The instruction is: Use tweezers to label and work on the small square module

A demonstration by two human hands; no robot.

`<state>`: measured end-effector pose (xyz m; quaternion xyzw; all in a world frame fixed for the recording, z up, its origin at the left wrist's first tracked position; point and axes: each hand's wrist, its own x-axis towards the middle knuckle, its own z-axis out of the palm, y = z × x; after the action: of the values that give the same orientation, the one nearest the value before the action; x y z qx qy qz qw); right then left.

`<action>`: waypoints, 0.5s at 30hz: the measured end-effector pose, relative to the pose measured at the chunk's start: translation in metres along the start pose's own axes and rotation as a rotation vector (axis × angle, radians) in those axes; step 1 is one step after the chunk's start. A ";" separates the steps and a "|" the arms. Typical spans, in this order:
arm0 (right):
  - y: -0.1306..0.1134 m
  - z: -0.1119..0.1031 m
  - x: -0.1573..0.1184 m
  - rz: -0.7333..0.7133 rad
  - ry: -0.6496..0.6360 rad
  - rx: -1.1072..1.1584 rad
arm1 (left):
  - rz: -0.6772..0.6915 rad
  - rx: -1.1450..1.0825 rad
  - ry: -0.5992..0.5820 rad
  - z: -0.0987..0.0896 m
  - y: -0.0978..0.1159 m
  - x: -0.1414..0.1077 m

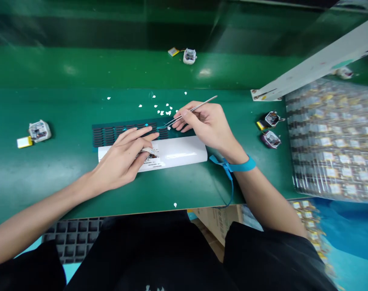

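My right hand (206,123) grips metal tweezers (199,107), their tips pointing down-left at a teal sheet with rows of black strips (106,135). A small white piece (169,128) lies by the tips. Over the sheet's near side curls a glossy white printed sheet (184,153). My left hand (127,155) rests across both, its forefingers stretched over the black strips. Between its thumb and a bent finger is a small whitish part (150,151) with dark bits, mostly hidden by the fingers. A blue wrist strap (241,165) with a cord circles my right wrist.
Several white dots (162,112) lie scattered behind the sheet. A white-cased device (40,131) with a battery sits left, another device (189,56) at the back. Dark-cased devices (270,139) stand right, near a stack of clear trays (332,141) and a white post (311,58).
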<state>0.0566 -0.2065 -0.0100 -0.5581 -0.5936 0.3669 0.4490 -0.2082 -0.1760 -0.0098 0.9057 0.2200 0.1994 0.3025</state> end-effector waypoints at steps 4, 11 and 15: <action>-0.001 -0.001 0.000 -0.019 0.009 0.030 | 0.046 0.048 0.005 0.004 0.001 0.002; 0.000 0.000 0.000 -0.055 0.010 -0.006 | 0.049 0.066 -0.063 0.004 0.003 0.008; -0.003 -0.006 0.001 -0.009 -0.082 0.000 | 0.024 0.087 -0.165 0.004 -0.001 0.012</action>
<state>0.0611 -0.2064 -0.0047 -0.5397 -0.6140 0.3875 0.4260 -0.1964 -0.1709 -0.0101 0.9340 0.1921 0.1180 0.2773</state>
